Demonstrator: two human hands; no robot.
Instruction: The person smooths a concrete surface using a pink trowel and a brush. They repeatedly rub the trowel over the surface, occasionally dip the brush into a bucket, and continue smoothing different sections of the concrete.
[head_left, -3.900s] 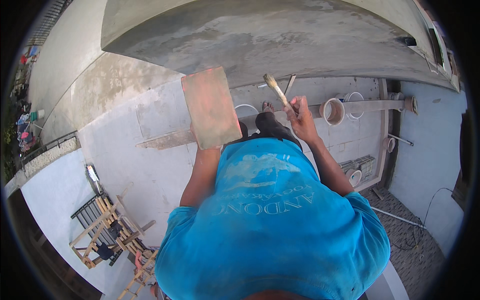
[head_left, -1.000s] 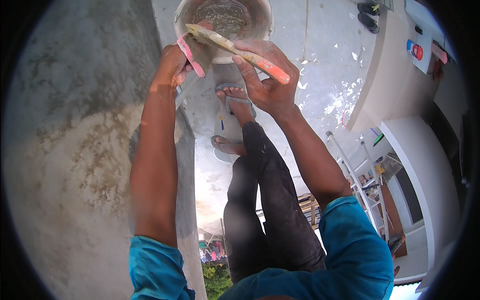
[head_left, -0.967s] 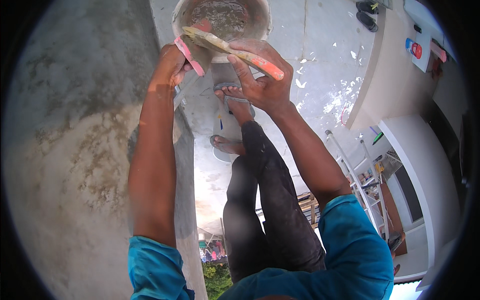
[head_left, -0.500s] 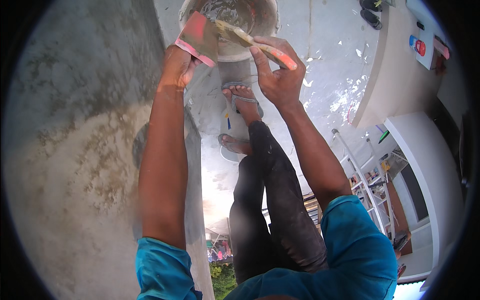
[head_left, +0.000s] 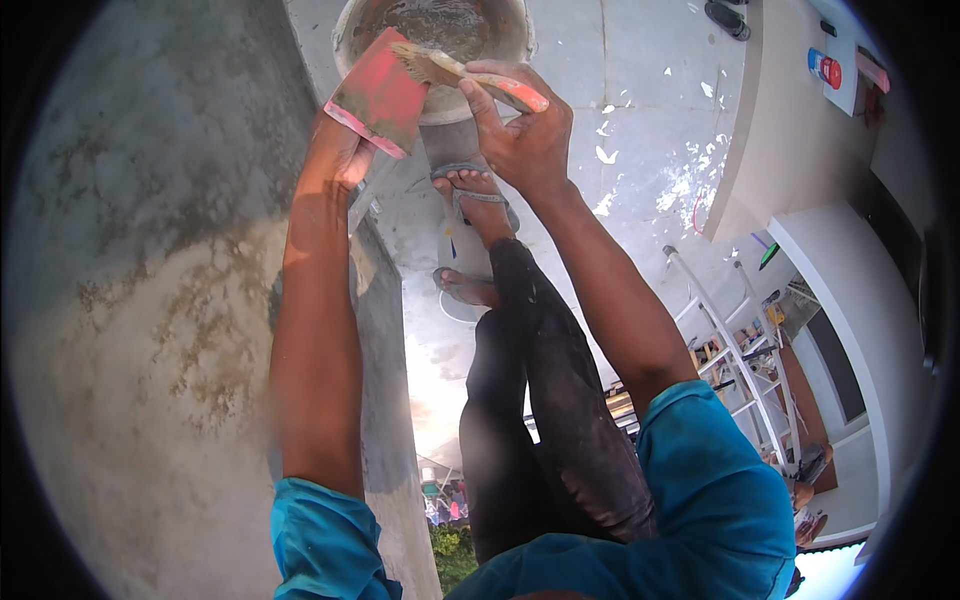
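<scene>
Pink float is held in our left hand by the bucket; our right hand pinches the brush against its face. We seem to be brushing it off; next calls for steady strokes.

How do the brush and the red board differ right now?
The brush is slim, with bristles at one end; the red board is broad and flat. The right hand holds the brush by its handle; the left hand holds the red board. Both show reddish colour and dull smears.
</scene>
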